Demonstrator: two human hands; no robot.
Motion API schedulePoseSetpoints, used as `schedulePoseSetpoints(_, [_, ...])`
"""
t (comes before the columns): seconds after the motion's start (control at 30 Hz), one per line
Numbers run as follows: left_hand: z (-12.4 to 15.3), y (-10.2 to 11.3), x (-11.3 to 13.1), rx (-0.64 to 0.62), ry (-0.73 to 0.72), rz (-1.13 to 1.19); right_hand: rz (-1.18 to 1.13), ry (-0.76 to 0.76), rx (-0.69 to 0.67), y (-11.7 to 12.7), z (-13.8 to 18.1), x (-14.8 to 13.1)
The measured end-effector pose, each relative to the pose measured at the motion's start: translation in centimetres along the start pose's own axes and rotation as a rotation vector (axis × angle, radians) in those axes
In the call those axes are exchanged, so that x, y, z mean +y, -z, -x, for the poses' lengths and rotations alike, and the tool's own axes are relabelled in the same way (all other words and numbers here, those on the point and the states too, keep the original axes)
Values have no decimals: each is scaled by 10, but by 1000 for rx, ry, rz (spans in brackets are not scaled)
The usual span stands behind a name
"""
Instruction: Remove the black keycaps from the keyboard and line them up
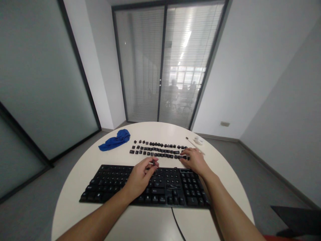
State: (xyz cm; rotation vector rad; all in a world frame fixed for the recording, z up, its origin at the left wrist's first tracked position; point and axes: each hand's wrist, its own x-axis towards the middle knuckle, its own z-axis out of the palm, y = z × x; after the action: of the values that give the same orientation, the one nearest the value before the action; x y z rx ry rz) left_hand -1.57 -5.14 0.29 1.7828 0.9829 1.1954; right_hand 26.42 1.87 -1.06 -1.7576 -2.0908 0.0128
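Observation:
A black keyboard (173, 192) lies across the table in front of me, with small pale spots showing on its upper rows. Over its middle, my left hand (141, 174) is closed, pinching a small dark piece that looks like a keycap (153, 162) in its fingertips. Beyond the keyboard, black keycaps (160, 150) stand in three rows. At the right end of these rows is my right hand (194, 160), thumb and fingers apart around the nearest keycaps. Whether its fingertips touch one, I cannot tell.
A blue cloth (116, 140) lies crumpled at the table's far left. Towards the far right are a thin white brush with a dark tip (194, 144) and a crumpled white item (198, 140). The keyboard's cable (177, 223) runs towards me over the round table (147, 222).

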Motion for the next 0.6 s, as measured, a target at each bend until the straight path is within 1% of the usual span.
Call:
schedulePoseSetpoints(0.2, [0, 0, 0, 2, -2, -2, -21, 17, 14, -1, 0, 1])
schedulePoseSetpoints(0.33, [0, 0, -1, 12, 4, -5, -59, 31, 79, 6, 2, 1])
schedulePoseSetpoints(0.47, [-1, 1, -2, 13, -2, 4, -231, 84, 155, 18, 7, -9])
schedulePoseSetpoints(0.53, [-2, 0, -2, 20, 3, 25, -334, 92, 177, 24, 11, -19])
schedulePoseSetpoints(0.6, [-3, 0, -2, 25, 6, 46, -417, 103, 168, 27, 16, -33])
